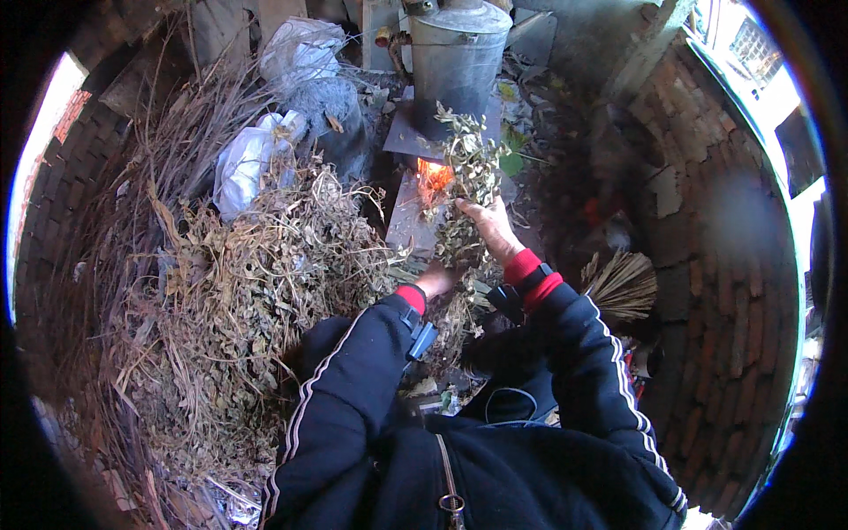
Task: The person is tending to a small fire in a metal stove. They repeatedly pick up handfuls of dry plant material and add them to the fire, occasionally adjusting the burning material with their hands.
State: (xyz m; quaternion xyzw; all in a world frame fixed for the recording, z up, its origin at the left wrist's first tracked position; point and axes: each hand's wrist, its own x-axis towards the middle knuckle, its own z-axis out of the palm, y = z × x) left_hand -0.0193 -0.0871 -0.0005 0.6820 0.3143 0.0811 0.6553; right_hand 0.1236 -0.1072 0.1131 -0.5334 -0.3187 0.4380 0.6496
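Note:
A bundle of dried leafy stalks (472, 156) stands up in front of the fire, with my right hand (491, 224) closed around its middle. Lower down, my left hand (438, 279) is at the bundle's bottom end, its fingers mostly hidden among the stalks. Orange flames (434, 175) burn in the stove opening, just left of the bundle's upper part. Above the opening, a cylindrical metal boiler (457, 63) rests on a dark metal plate (404, 129). Another flat plate (407, 222) slopes out below the fire.
A large heap of dried plants (265, 285) fills the left side, with thin brushwood (159, 152) behind it. White plastic bags (248, 159) lie on top. To the right are a straw broom head (623, 285) and a brick wall (722, 331).

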